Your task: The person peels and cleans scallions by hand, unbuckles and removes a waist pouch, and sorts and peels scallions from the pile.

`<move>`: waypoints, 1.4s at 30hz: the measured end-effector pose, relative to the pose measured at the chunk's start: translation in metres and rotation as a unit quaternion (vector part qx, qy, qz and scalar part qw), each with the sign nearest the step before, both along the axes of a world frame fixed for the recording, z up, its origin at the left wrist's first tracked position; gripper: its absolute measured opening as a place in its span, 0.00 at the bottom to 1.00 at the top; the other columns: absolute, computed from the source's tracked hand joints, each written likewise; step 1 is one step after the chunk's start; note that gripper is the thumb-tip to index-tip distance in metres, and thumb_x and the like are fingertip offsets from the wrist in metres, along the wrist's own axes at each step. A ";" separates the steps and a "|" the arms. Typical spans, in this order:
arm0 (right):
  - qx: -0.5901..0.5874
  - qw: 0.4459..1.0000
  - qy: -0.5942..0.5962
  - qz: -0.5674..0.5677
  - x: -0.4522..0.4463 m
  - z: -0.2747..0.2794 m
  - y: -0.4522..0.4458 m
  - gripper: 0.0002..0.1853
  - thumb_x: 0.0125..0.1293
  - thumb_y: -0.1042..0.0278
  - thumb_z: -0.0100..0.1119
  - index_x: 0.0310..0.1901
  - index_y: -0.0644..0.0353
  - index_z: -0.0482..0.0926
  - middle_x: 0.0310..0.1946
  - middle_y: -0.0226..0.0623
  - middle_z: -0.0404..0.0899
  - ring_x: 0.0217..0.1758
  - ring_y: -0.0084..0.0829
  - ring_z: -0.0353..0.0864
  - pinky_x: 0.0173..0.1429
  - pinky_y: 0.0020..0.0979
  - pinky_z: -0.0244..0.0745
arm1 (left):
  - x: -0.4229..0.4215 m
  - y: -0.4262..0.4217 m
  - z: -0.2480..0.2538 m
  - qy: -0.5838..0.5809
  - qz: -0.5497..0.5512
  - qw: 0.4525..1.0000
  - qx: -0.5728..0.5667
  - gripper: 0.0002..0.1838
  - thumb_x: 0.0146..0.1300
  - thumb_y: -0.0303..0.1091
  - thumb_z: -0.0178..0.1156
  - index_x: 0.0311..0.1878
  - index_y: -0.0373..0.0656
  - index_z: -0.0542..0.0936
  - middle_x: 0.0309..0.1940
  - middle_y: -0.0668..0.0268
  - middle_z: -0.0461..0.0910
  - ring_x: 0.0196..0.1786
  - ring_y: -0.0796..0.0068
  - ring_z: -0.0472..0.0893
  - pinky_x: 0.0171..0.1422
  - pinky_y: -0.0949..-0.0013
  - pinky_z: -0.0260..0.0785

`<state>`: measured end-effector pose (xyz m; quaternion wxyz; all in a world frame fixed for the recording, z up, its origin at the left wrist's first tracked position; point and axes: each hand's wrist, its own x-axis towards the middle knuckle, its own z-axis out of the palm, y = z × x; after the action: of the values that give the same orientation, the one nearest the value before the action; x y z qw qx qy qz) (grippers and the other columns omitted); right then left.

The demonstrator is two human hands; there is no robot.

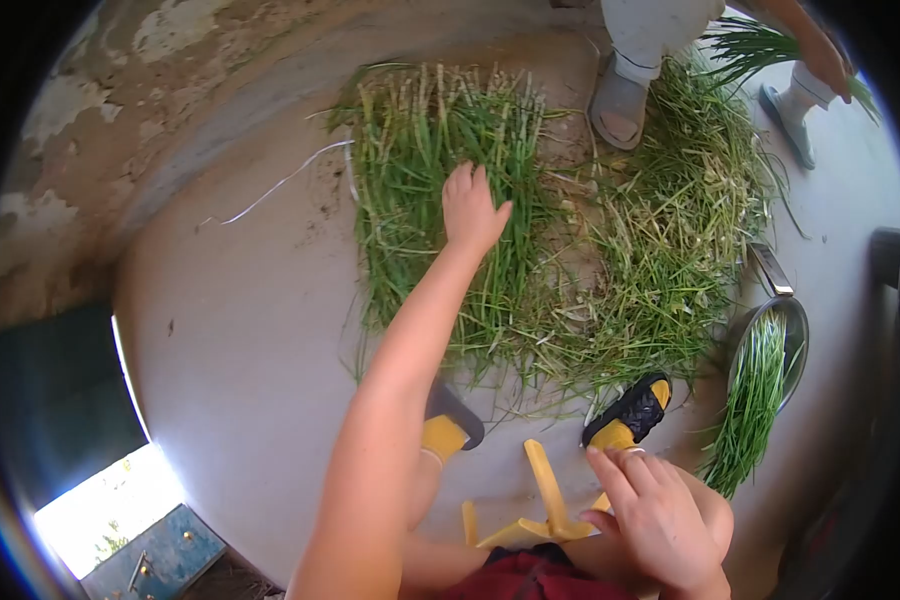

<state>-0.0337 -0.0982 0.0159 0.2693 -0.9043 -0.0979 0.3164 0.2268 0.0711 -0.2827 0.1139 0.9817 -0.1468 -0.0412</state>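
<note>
My left hand [473,210] reaches over a wide layer of long green chive-like stalks [410,225], their pale ends toward the wall. Its thumb stands apart from the fingers, whose tips point down at the leaves; I see nothing held. Above my right knee, my right hand [660,515] has its thumb and index finger apart and nothing visible between them. To the right of the layer lies a looser heap of tangled, partly yellowed green leaves [660,270]. A metal pan [795,345] with a handle holds a neat bunch of green stalks [755,400] that hangs over its rim.
At the top right another person's hand [825,65] holds a green bunch [750,48], beside that person's sandalled foot [618,105]. A yellow stool [542,485] is between my legs. White string [285,180] lies on the floor near the peeling wall [100,120]. My black slipper [635,408] borders the heap.
</note>
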 end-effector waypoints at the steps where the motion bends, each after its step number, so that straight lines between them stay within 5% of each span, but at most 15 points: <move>1: -0.001 1.000 -0.001 0.005 0.001 -0.001 -0.004 0.29 0.52 0.62 0.64 0.55 0.65 0.70 0.44 0.41 0.74 0.46 0.39 0.75 0.53 0.35 0.70 | 0.012 -0.017 -0.008 -0.031 -0.017 0.999 0.016 0.39 0.56 0.48 0.64 0.63 0.33 0.62 0.64 0.51 0.60 0.69 0.54 0.57 0.73 0.57 0.48; 2: 0.017 0.999 0.028 -0.027 -0.002 0.009 -0.009 0.26 0.60 0.67 0.56 0.60 0.64 0.67 0.53 0.48 0.72 0.55 0.45 0.71 0.59 0.39 0.65 | 0.025 -0.032 -0.015 -0.028 -0.005 0.999 0.021 0.41 0.54 0.49 0.65 0.64 0.32 0.61 0.65 0.49 0.59 0.70 0.53 0.56 0.73 0.57 0.48; 7: 0.062 0.993 0.082 -0.065 0.011 -0.009 -0.031 0.26 0.59 0.65 0.56 0.58 0.64 0.67 0.54 0.46 0.71 0.56 0.42 0.70 0.61 0.37 0.64 | 0.089 -0.084 -0.062 0.026 0.029 0.999 0.007 0.50 0.50 0.54 0.67 0.65 0.28 0.57 0.66 0.45 0.57 0.70 0.51 0.55 0.74 0.58 0.46; 8: 0.061 0.991 0.086 -0.078 0.014 -0.013 -0.035 0.26 0.59 0.65 0.57 0.58 0.64 0.68 0.54 0.46 0.71 0.56 0.43 0.70 0.61 0.37 0.64 | 0.104 -0.086 -0.067 0.158 -0.021 0.987 0.019 0.50 0.52 0.54 0.66 0.67 0.29 0.54 0.66 0.45 0.58 0.71 0.51 0.55 0.74 0.59 0.46; 11: 0.063 0.987 0.097 -0.108 0.023 -0.027 -0.043 0.26 0.58 0.66 0.59 0.58 0.64 0.69 0.55 0.46 0.71 0.58 0.43 0.70 0.62 0.37 0.63 | 0.106 -0.102 -0.089 0.078 -0.071 0.986 0.130 0.50 0.53 0.52 0.66 0.68 0.30 0.53 0.63 0.46 0.64 0.68 0.52 0.60 0.73 0.59 0.48; 15: 0.077 0.980 0.119 -0.137 0.032 -0.035 -0.048 0.26 0.58 0.66 0.59 0.58 0.64 0.69 0.56 0.47 0.71 0.58 0.44 0.70 0.62 0.37 0.64 | 0.107 -0.107 -0.131 -0.045 -0.015 0.981 0.190 0.32 0.60 0.37 0.57 0.65 0.33 0.60 0.54 0.53 0.73 0.60 0.58 0.69 0.71 0.59 0.50; 18: 0.087 0.981 0.113 -0.133 0.039 -0.032 -0.051 0.25 0.58 0.66 0.59 0.58 0.64 0.69 0.56 0.47 0.70 0.59 0.44 0.69 0.62 0.37 0.64 | 0.110 -0.102 -0.128 -0.010 -0.023 0.982 0.189 0.15 0.59 0.31 0.55 0.49 0.38 0.77 0.46 0.54 0.78 0.54 0.59 0.73 0.66 0.59 0.54; 20: 0.089 0.979 0.142 -0.120 0.050 -0.022 -0.056 0.25 0.59 0.67 0.58 0.58 0.64 0.69 0.55 0.47 0.70 0.58 0.44 0.70 0.62 0.37 0.64 | 0.110 -0.091 -0.115 0.016 -0.023 0.984 0.176 0.09 0.55 0.31 0.57 0.38 0.40 0.81 0.42 0.55 0.79 0.50 0.57 0.75 0.60 0.59 0.60; 23: 0.118 0.980 0.101 -0.123 0.035 -0.016 -0.055 0.25 0.59 0.68 0.56 0.58 0.64 0.68 0.54 0.47 0.71 0.57 0.44 0.70 0.62 0.37 0.63 | 0.106 -0.081 -0.083 0.044 0.050 0.998 0.011 0.12 0.53 0.31 0.57 0.40 0.38 0.80 0.40 0.53 0.79 0.50 0.56 0.75 0.56 0.56 0.64; 24: 0.131 0.981 0.071 -0.128 0.026 -0.016 -0.051 0.25 0.59 0.68 0.55 0.59 0.64 0.68 0.54 0.47 0.71 0.56 0.44 0.70 0.61 0.38 0.63 | 0.110 -0.073 -0.066 0.184 0.129 0.959 -0.172 0.13 0.51 0.32 0.57 0.39 0.36 0.79 0.37 0.53 0.79 0.48 0.56 0.75 0.53 0.56 0.65; 28: 0.118 0.990 -0.024 -0.071 0.010 -0.012 -0.037 0.30 0.58 0.69 0.57 0.63 0.63 0.63 0.55 0.47 0.69 0.57 0.43 0.68 0.63 0.37 0.61 | 0.083 -0.027 -0.016 0.271 0.341 0.761 -0.480 0.15 0.54 0.34 0.58 0.43 0.37 0.78 0.44 0.54 0.74 0.51 0.60 0.72 0.53 0.57 0.62; 30: 0.136 0.985 -0.077 -0.066 0.011 0.000 -0.029 0.27 0.57 0.65 0.60 0.57 0.65 0.68 0.48 0.43 0.73 0.50 0.40 0.72 0.56 0.35 0.66 | 0.067 0.005 -0.009 0.241 0.352 0.709 -0.562 0.17 0.61 0.40 0.57 0.47 0.36 0.78 0.47 0.54 0.72 0.53 0.58 0.71 0.53 0.55 0.62; 37: 0.178 0.965 -0.185 -0.049 -0.017 -0.002 -0.008 0.23 0.58 0.64 0.58 0.52 0.68 0.71 0.36 0.41 0.75 0.41 0.39 0.75 0.47 0.36 0.69 | 0.019 0.091 0.056 0.060 0.399 0.870 -0.284 0.32 0.67 0.58 0.47 0.53 0.33 0.76 0.53 0.53 0.75 0.56 0.63 0.72 0.61 0.66 0.60; 39: 0.183 0.962 -0.192 -0.062 -0.023 -0.005 -0.007 0.21 0.57 0.65 0.60 0.50 0.68 0.72 0.34 0.42 0.75 0.40 0.41 0.76 0.46 0.37 0.70 | 0.000 0.097 0.089 -0.085 0.298 0.864 -0.397 0.30 0.69 0.55 0.45 0.52 0.34 0.76 0.49 0.54 0.78 0.53 0.60 0.75 0.59 0.60 0.63; 42: 0.184 0.957 -0.211 -0.073 -0.025 -0.015 -0.009 0.21 0.56 0.66 0.61 0.48 0.68 0.72 0.32 0.44 0.75 0.39 0.45 0.76 0.45 0.39 0.71 | -0.031 0.102 0.169 -0.035 0.217 0.797 -0.562 0.19 0.71 0.43 0.46 0.50 0.36 0.74 0.41 0.58 0.79 0.46 0.64 0.77 0.56 0.60 0.66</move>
<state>-0.0590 -0.1068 0.0006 0.4269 -0.8899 -0.1430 0.0741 0.1959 0.1734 -0.1138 0.6464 0.7521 0.0692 0.1086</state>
